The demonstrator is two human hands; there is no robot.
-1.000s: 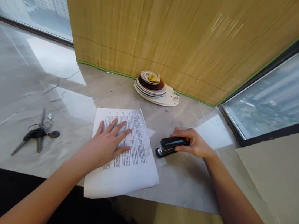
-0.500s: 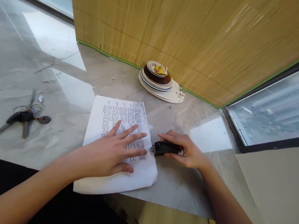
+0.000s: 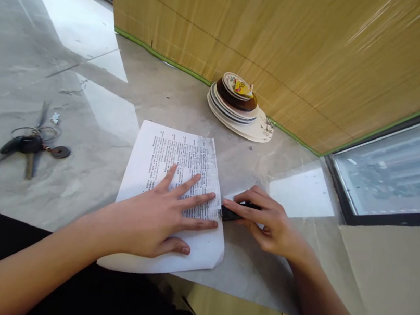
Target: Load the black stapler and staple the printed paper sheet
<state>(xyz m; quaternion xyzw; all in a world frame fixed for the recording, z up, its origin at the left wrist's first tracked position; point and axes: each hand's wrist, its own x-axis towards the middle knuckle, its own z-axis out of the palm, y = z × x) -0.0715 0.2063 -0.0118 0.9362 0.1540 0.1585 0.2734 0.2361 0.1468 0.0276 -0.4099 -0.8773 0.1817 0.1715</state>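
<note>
Printed paper sheets (image 3: 146, 164) lie on the grey marbled counter, their near edge hanging a little past its front. My left hand (image 3: 170, 214) rests flat on the print with its fingers spread. At the right edge of the paper is a black stapler (image 3: 230, 214), its front end meeting the sheets. My right hand (image 3: 269, 221) is wrapped around the stapler from above, fingers over its top, and hides most of it. Whether a staple has gone in cannot be seen.
A bunch of keys (image 3: 30, 145) on a ring lies at the left of the counter (image 3: 87, 186). Behind the paper stands a stack of plates (image 3: 236, 111) with a small yellow packet (image 3: 243, 88) on top. A bamboo blind (image 3: 230, 23) hangs behind, with a window (image 3: 408, 176) at right.
My right hand has shifted its grip forward over the stapler's top, covering more of it. My left hand stays spread on the paper. The view has tilted slightly.
</note>
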